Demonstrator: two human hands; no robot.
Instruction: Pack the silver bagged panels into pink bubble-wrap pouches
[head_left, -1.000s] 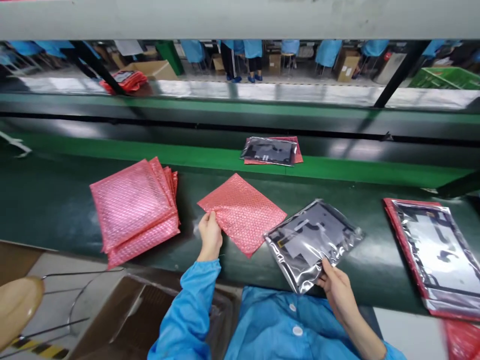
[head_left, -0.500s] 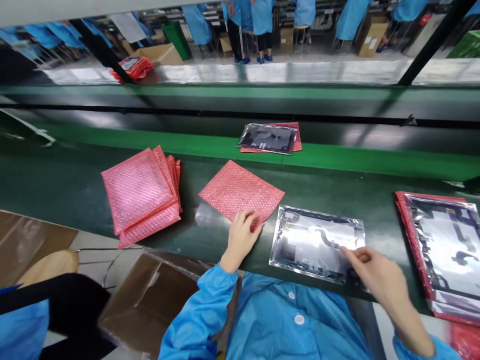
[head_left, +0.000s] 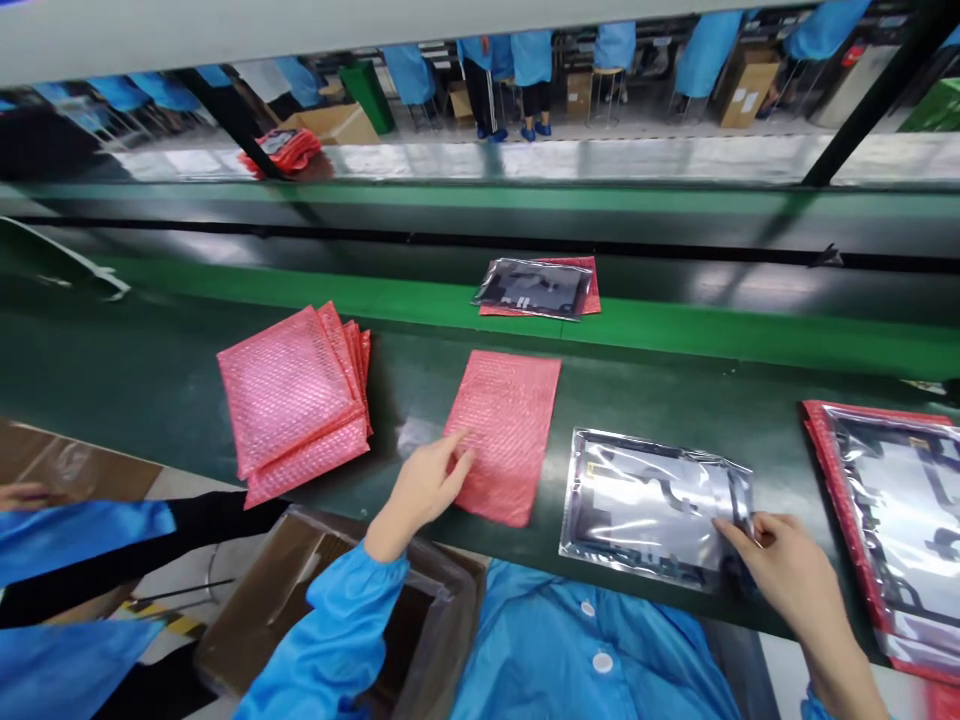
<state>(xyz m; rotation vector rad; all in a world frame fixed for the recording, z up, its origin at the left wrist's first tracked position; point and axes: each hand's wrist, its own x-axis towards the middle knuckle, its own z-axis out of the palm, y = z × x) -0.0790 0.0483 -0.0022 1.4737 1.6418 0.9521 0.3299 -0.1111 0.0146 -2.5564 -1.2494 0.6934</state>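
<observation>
My left hand reaches over the left edge of a flat red bubble-wrap bag on the dark green bench. Its thumb and fingertips rest on top of the bag, a little apart. My right hand pinches the right edge of a shiny antistatic bag between thumb and fingers. That edge bends upward. Inside this bag shows a flat electronic panel with dark ribbon-like strips. A stack of pink-red bubble-wrap bags lies to the left of my left hand.
More bagged panels lie on red bubble wrap at the right. Another bagged panel rests on the green ledge ahead. An open cardboard box stands below the bench at left, near another person's blue sleeve.
The red bubble-wrap bag has turned from a diamond position to nearly upright. My left hand has shifted left along it. My right hand has bent up the shiny bag's right edge.
</observation>
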